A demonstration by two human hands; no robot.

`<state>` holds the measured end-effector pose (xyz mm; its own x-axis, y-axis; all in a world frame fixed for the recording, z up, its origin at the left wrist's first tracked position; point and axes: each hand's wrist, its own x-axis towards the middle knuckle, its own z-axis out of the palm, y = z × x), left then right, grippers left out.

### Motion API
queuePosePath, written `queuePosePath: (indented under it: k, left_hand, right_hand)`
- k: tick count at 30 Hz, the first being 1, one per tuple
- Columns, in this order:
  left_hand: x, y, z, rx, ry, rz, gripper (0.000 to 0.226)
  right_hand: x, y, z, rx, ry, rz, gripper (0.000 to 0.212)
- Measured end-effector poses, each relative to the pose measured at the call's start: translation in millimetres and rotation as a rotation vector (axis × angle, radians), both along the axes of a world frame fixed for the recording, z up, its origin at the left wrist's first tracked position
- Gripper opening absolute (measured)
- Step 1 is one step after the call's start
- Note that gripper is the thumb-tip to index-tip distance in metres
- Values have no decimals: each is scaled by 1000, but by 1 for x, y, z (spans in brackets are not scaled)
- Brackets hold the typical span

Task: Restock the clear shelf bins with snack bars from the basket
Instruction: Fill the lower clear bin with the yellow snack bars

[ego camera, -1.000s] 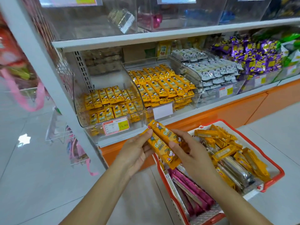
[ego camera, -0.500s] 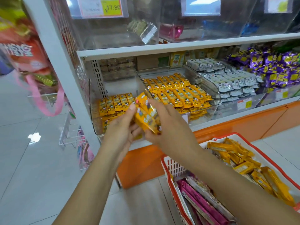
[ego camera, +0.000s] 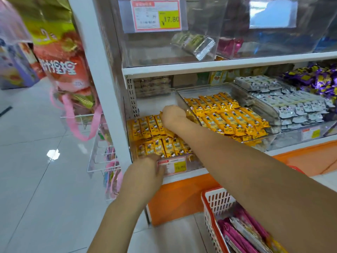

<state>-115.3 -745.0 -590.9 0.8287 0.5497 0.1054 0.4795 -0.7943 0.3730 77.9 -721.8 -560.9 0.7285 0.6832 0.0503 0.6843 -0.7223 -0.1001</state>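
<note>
A white metal shelving unit (ego camera: 94, 70) carries two shelf boards. Large clear plastic bins stand on the upper one, smooth-walled and boxy, and the leftmost (ego camera: 145, 50) bears a red-and-yellow price card (ego camera: 156, 15).

On the lower board three clear bins sit side by side, sloping forward. The left bin (ego camera: 195, 164) holds yellow snack bars (ego camera: 145, 126) in two rows, flat glossy oblong wrappers lying edge to edge, and its back part is bare. The middle bin (ego camera: 209, 86) is packed with the same yellow bars (ego camera: 228, 115) in several rows. The third bin (ego camera: 291, 136) holds silver-white packets (ego camera: 291, 105). Crinkled purple sweets (ego camera: 313, 79) lie beyond it.

One basket (ego camera: 211, 199), with a red rim and white slotted plastic walls, stands on the tiled floor below the shelves, with long pink packets (ego camera: 235, 234) inside.

Two bare arms reach forward. The right hand (ego camera: 173, 115) is inside the left bin over the back row, knuckles up and fingers curled under; whether they grip a bar cannot be told. The left hand (ego camera: 145, 172) rests against that bin's front wall, fingertips at the rim just beside a small price label (ego camera: 172, 166); whether they hook over the rim cannot be told.
</note>
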Motion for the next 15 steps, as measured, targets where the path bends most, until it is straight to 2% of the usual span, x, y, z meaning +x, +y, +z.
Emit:
queuePosePath:
  k: [5,9,11,13,15]
  left_hand:
    - [1,6,-4,1,1,-27,36]
    - [3,7,-6,57,2,-35,37]
    - [3,8,-6,62,9,-35,37]
    - [3,8,-5,59,9,-40,37]
    - [2,9,-5,38,-4,-47,36]
  right_hand:
    - [16,4,10,-3,151,-13,33]
    - [18,9,12,-150,445,3,41]
    - [16,13,8,-183,442,38,35]
    - [13,16,11,-184,422,68,20]
    - [9,16,20,-182,460,92,25]
